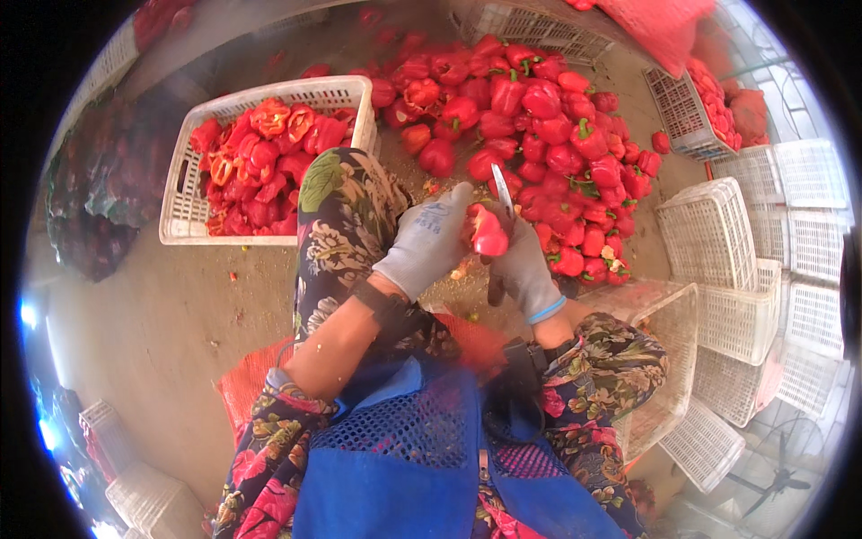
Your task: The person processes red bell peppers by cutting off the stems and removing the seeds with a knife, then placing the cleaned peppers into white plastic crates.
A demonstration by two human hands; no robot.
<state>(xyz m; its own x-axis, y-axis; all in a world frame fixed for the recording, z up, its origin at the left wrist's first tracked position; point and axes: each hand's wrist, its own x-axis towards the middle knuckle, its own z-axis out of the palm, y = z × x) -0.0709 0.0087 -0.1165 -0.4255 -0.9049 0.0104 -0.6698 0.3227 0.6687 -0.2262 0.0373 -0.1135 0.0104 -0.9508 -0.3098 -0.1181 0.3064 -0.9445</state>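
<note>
My left hand (431, 236), in a grey glove with print on its back, grips a cut red bell pepper (489, 234) above the floor between my knees. In the same kind of glove, my right hand (528, 266) holds a knife (501, 185), its blade pointing up and away from me beside the pepper. The knife's handle is hidden by the fingers. Beyond both hands spreads a heap of whole red bell peppers (539, 124), many with green stems. Left of my knee stands a white plastic crate (176, 219) of opened, cored red peppers (259, 162).
Seeds and scraps lie on the concrete floor (249, 296). White plastic crates (707, 232) are stacked at the right, near a clear-walled bin (663, 384) beside my right knee. Filled mesh sacks (108, 195) stand far left. A pedestal fan (781, 478) is at lower right.
</note>
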